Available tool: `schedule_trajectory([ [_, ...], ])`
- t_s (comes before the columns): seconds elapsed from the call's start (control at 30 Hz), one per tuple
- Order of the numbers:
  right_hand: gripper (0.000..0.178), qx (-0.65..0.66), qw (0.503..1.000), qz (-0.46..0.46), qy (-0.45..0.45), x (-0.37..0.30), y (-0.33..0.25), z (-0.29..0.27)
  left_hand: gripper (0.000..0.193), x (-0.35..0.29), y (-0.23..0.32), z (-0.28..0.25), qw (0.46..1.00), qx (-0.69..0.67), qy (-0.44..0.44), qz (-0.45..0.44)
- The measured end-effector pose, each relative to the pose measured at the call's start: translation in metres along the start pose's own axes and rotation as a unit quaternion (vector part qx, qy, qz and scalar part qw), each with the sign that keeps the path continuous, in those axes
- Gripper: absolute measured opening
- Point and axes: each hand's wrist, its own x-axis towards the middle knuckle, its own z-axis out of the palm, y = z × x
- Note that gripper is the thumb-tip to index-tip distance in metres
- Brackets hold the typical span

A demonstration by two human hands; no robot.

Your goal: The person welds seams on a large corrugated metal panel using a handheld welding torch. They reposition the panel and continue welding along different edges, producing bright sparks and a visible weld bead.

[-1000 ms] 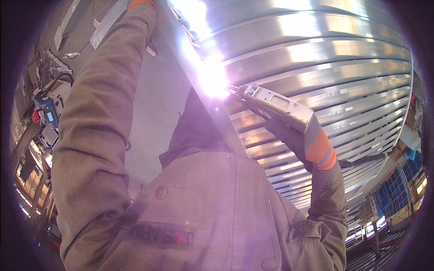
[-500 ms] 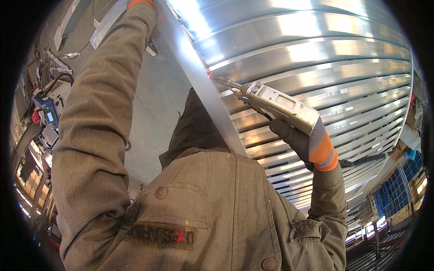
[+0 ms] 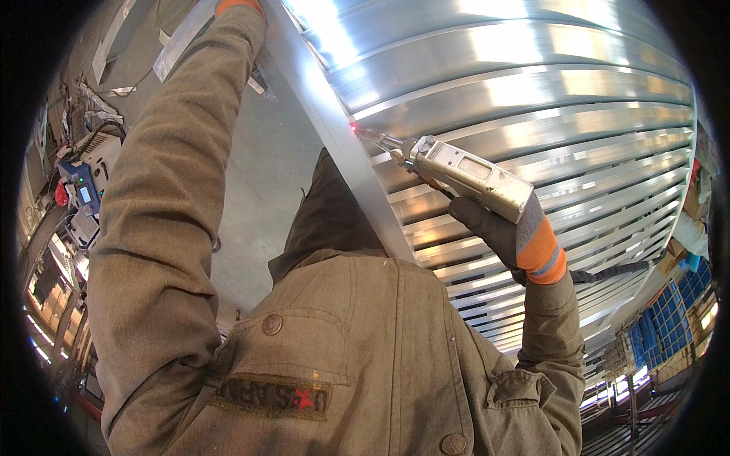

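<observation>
A dark-gloved right hand (image 3: 493,237) is closed around the rear of a handheld laser welding gun (image 3: 471,173). The gun points up and left, its narrow metal nozzle (image 3: 384,139) close to the inner edge of a long flat aluminium rail (image 3: 328,121). A small red light spot (image 3: 353,128) glows where the rail meets a slat. Stretched forward along the rail is my left arm; only the orange glove cuff of my left hand (image 3: 239,7) shows at the top rim, its fingers out of the picture. Shiny aluminium slats (image 3: 502,91) run rightward from the rail.
A dark hose (image 3: 616,270) trails right from behind my right wrist. To the left stands a machine with a blue lit panel (image 3: 84,194). Metal profiles (image 3: 182,42) lie at the upper left above grey floor (image 3: 258,163). A blue mesh crate (image 3: 669,319) is at the lower right.
My right hand and the welding gun have shifted very slightly left and up. The red spot looks brighter now. My left arm has hardly moved.
</observation>
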Motion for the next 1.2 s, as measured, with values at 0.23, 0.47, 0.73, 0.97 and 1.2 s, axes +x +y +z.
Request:
schedule_trajectory([
  [0.23, 0.041, -0.016, 1.0, 0.0, -0.014, -0.0003, -0.001, -0.0025, 0.04, -0.0032, -0.002, -0.001, 1.0, -0.002, 0.006, 0.0],
  [0.47, 0.04, -0.061, 0.998, -0.015, -0.009, 0.0006, -0.0032, -0.0023, 0.041, -0.0062, -0.0044, -0.001, 1.0, -0.004, 0.003, 0.001],
  [0.73, 0.041, 0.005, 1.0, -0.014, -0.006, 0.0016, 0.0003, 0.0019, 0.042, -0.006, -0.0044, -0.0003, 1.0, -0.004, -0.002, 0.002],
  [0.97, 0.04, 0.018, 1.0, 0.016, -0.018, -0.0013, -0.0005, -0.0009, 0.043, -0.0038, -0.0019, -0.0002, 1.0, -0.009, -0.003, 0.006],
  [1.2, 0.041, 0.02, 1.0, -0.02, -0.004, 0.0, -0.0006, 0.0015, 0.043, -0.0034, -0.0009, 0.0004, 1.0, -0.008, -0.001, 0.008],
])
